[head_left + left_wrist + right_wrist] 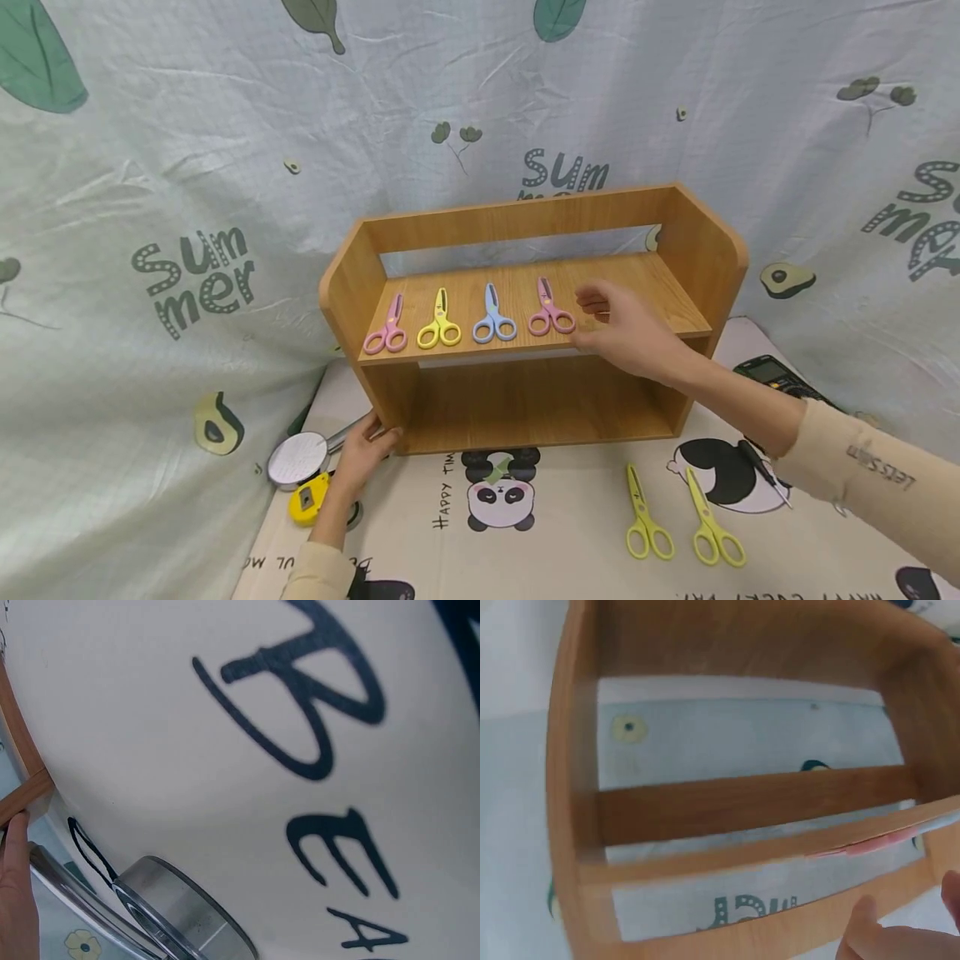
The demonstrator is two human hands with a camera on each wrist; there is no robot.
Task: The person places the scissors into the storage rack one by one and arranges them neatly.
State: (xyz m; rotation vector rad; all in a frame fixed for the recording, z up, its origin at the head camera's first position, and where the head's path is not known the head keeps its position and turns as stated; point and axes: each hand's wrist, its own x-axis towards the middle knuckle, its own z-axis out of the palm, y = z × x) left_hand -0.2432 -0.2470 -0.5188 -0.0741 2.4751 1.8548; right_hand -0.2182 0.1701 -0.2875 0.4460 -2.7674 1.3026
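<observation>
A wooden two-tier shelf [540,403] stands at the back of the table. On its upper board lie, from left to right, pink scissors [386,337], yellow scissors [439,328], blue scissors [492,327] and another pink pair of scissors [551,322], all with handles toward the front. My right hand [626,332] hovers just right of the last pink pair, thumb and fingers apart and nothing between them. Down at the shelf's lower left front corner, my left hand [362,454] holds the side panel, its thumb round the front edge. Fingers [16,855] meet that corner in the left wrist view.
Two yellow-green pairs of scissors [647,525] [711,529] lie on the table in front. Left of the shelf are a magnifying glass [297,459] and a yellow tape measure [306,500]. A black multimeter [776,375] and a dark pen-like tool [761,467] lie at the right. Printed cloth hangs behind.
</observation>
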